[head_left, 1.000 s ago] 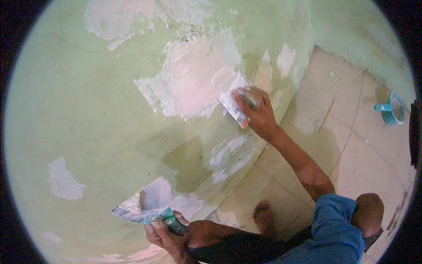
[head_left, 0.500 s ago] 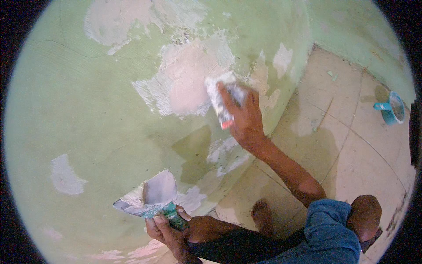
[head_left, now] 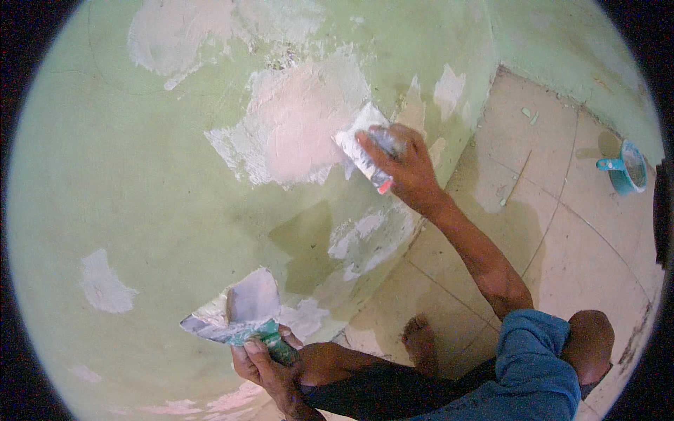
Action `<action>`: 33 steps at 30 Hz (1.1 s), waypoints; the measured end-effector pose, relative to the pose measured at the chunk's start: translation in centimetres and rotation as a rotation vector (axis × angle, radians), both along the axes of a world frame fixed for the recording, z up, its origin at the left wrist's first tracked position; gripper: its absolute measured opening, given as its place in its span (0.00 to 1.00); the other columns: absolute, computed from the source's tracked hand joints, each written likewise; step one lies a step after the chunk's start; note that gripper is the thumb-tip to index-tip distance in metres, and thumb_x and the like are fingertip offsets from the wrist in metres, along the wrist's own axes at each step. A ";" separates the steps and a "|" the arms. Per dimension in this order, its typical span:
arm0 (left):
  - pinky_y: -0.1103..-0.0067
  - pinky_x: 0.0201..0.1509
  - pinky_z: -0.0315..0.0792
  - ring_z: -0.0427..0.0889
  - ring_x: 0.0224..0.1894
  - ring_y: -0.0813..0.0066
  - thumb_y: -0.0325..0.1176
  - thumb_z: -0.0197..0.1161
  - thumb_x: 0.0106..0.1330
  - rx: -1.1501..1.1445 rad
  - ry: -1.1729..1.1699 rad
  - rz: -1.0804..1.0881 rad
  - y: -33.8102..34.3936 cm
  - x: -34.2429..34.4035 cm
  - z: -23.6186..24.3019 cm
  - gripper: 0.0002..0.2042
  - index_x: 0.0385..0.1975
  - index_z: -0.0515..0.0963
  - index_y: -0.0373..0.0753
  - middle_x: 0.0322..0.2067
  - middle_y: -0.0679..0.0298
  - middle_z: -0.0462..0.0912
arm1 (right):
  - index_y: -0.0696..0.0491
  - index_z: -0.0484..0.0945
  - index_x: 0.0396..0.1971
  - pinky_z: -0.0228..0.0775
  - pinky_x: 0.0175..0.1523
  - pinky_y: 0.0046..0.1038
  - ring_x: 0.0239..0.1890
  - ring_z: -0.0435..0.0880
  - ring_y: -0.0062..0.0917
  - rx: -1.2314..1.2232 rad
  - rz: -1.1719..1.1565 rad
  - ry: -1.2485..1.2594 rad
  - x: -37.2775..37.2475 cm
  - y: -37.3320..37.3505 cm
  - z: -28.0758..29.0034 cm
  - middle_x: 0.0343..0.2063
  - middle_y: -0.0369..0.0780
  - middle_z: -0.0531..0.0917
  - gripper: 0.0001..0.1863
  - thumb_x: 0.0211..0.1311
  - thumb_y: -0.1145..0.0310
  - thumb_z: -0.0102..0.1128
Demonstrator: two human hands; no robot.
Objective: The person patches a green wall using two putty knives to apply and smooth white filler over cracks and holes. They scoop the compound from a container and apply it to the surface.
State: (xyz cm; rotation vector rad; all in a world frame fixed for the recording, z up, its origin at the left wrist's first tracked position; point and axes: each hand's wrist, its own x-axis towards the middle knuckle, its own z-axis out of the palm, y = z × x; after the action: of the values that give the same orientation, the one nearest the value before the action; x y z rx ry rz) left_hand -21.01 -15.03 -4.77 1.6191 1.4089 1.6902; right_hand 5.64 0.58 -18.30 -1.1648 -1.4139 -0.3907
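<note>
In the head view, the right arm reached up and out, its hand [head_left: 415, 168] gripping a white-smeared, red-cornered scraper [head_left: 359, 146] over the right edge of a pale pinkish patch [head_left: 302, 119] on the green wall [head_left: 175, 210]. Low down, the left hand [head_left: 263, 372] clasped the green handle of a wide, putty-laden blade [head_left: 254, 298]. The scraper hid some right-hand fingers and its contact with the wall.

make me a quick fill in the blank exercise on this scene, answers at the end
Around the pale patches, the wall is coloured ____.
The left hand holds a scraper by its ____.
In the picture, the blue cup appears to the ____ of the right hand.

Missing words: green; handle; right
</note>
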 end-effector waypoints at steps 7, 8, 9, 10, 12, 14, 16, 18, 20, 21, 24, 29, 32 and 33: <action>0.77 0.18 0.69 0.73 0.15 0.67 0.44 0.49 0.67 -0.003 0.223 0.103 0.0 -2.9 -1.2 0.17 0.31 0.65 0.32 0.17 0.53 0.74 | 0.41 0.66 0.61 0.61 0.58 0.39 0.52 0.68 0.42 -0.259 0.030 0.032 -1.6 -2.8 -6.3 0.51 0.44 0.72 0.40 0.41 0.76 0.62; 0.77 0.18 0.69 0.73 0.14 0.67 0.44 0.49 0.67 0.048 0.237 0.142 -0.1 -2.4 -1.5 0.17 0.31 0.65 0.32 0.17 0.53 0.74 | 0.41 0.66 0.61 0.62 0.57 0.39 0.52 0.68 0.43 -0.270 0.003 0.119 -1.6 -3.2 -5.6 0.50 0.45 0.72 0.40 0.41 0.77 0.61; 0.78 0.18 0.69 0.72 0.14 0.68 0.44 0.50 0.67 0.057 0.195 0.120 -0.1 -1.4 -1.1 0.17 0.33 0.65 0.33 0.17 0.53 0.74 | 0.42 0.65 0.62 0.63 0.56 0.39 0.52 0.68 0.43 -0.284 -0.032 0.201 -1.2 -3.9 -4.4 0.49 0.46 0.72 0.41 0.41 0.79 0.61; 0.78 0.17 0.69 0.72 0.14 0.68 0.44 0.51 0.67 0.070 0.163 0.108 -0.2 -0.5 -0.7 0.16 0.34 0.65 0.33 0.18 0.53 0.74 | 0.43 0.66 0.61 0.63 0.56 0.38 0.51 0.69 0.43 -0.292 -0.042 0.335 -1.2 -4.0 -2.7 0.48 0.47 0.72 0.39 0.43 0.79 0.59; 0.80 0.15 0.68 0.69 0.14 0.71 0.43 0.54 0.66 0.022 -0.010 -0.034 -0.6 0.7 0.4 0.16 0.41 0.65 0.35 0.19 0.55 0.72 | 0.44 0.67 0.61 0.62 0.56 0.36 0.49 0.69 0.44 -0.302 -0.076 0.594 -0.8 -3.2 1.4 0.48 0.48 0.72 0.35 0.48 0.80 0.56; 0.79 0.15 0.68 0.69 0.14 0.70 0.43 0.54 0.66 0.029 -0.004 -0.025 -0.4 1.4 0.2 0.17 0.40 0.65 0.34 0.18 0.55 0.72 | 0.46 0.67 0.60 0.63 0.54 0.36 0.47 0.69 0.43 -0.136 -0.094 0.531 -1.7 -1.8 1.9 0.44 0.49 0.71 0.36 0.46 0.79 0.57; 0.78 0.16 0.68 0.70 0.14 0.69 0.43 0.51 0.67 0.028 0.013 -0.022 -0.3 1.4 0.3 0.16 0.37 0.65 0.33 0.18 0.54 0.73 | 0.47 0.68 0.60 0.64 0.54 0.36 0.46 0.69 0.41 -0.211 -0.105 0.446 -3.8 -2.1 2.8 0.45 0.48 0.71 0.36 0.44 0.79 0.58; 0.77 0.18 0.69 0.72 0.13 0.68 0.41 0.47 0.68 0.019 0.050 -0.029 -0.5 1.4 0.6 0.15 0.30 0.65 0.32 0.17 0.52 0.75 | 0.48 0.68 0.59 0.64 0.53 0.36 0.47 0.70 0.39 -0.177 -0.035 0.307 -5.9 -3.5 2.4 0.45 0.46 0.71 0.35 0.44 0.77 0.58; 0.77 0.18 0.69 0.72 0.14 0.68 0.40 0.47 0.68 0.002 0.078 -0.056 -0.5 2.0 1.0 0.15 0.30 0.65 0.32 0.18 0.52 0.75 | 0.46 0.68 0.60 0.65 0.52 0.38 0.48 0.70 0.38 -0.157 0.011 0.158 -6.7 -4.3 1.2 0.45 0.43 0.72 0.36 0.43 0.73 0.60; 0.76 0.18 0.69 0.72 0.14 0.68 0.40 0.47 0.68 -0.007 0.087 -0.077 -0.4 2.2 1.1 0.15 0.30 0.65 0.32 0.18 0.52 0.75 | 0.45 0.67 0.60 0.66 0.50 0.39 0.48 0.70 0.37 -0.151 0.018 0.076 -6.3 -4.8 0.1 0.46 0.42 0.72 0.37 0.43 0.70 0.61; 0.76 0.18 0.70 0.73 0.14 0.68 0.38 0.47 0.68 0.005 0.180 0.086 -0.3 1.0 0.3 0.14 0.30 0.65 0.31 0.18 0.52 0.75 | 0.40 0.67 0.60 0.65 0.48 0.38 0.49 0.71 0.33 -0.075 -0.090 -0.062 -3.7 -5.1 -1.9 0.48 0.36 0.74 0.37 0.42 0.65 0.61; 0.79 0.14 0.67 0.70 0.13 0.69 0.46 0.52 0.67 -0.010 0.083 0.002 -0.6 2.8 1.0 0.20 0.41 0.65 0.31 0.16 0.56 0.71 | 0.34 0.68 0.60 0.61 0.50 0.37 0.50 0.70 0.31 -0.020 -0.126 -0.193 1.2 -2.3 -1.8 0.50 0.35 0.73 0.36 0.44 0.65 0.60; 0.79 0.14 0.67 0.70 0.13 0.70 0.46 0.52 0.66 -0.038 0.083 -0.012 -0.4 2.1 0.9 0.20 0.40 0.65 0.32 0.16 0.56 0.71 | 0.32 0.68 0.59 0.61 0.51 0.38 0.52 0.69 0.31 0.008 -0.192 -0.258 1.9 -0.7 -2.1 0.53 0.35 0.71 0.35 0.45 0.66 0.60; 0.79 0.14 0.67 0.70 0.13 0.70 0.46 0.52 0.66 -0.048 0.076 -0.012 -0.3 1.8 0.7 0.20 0.39 0.65 0.32 0.16 0.56 0.71 | 0.31 0.68 0.60 0.61 0.51 0.38 0.52 0.69 0.31 0.045 -0.199 -0.248 1.9 -0.1 -2.3 0.53 0.35 0.71 0.35 0.45 0.66 0.60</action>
State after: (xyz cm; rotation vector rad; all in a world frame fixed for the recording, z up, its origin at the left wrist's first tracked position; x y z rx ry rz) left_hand -19.17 -15.37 -4.07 1.6782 1.4616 1.5916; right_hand 7.53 0.47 -20.60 -1.2566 -1.4966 -0.7237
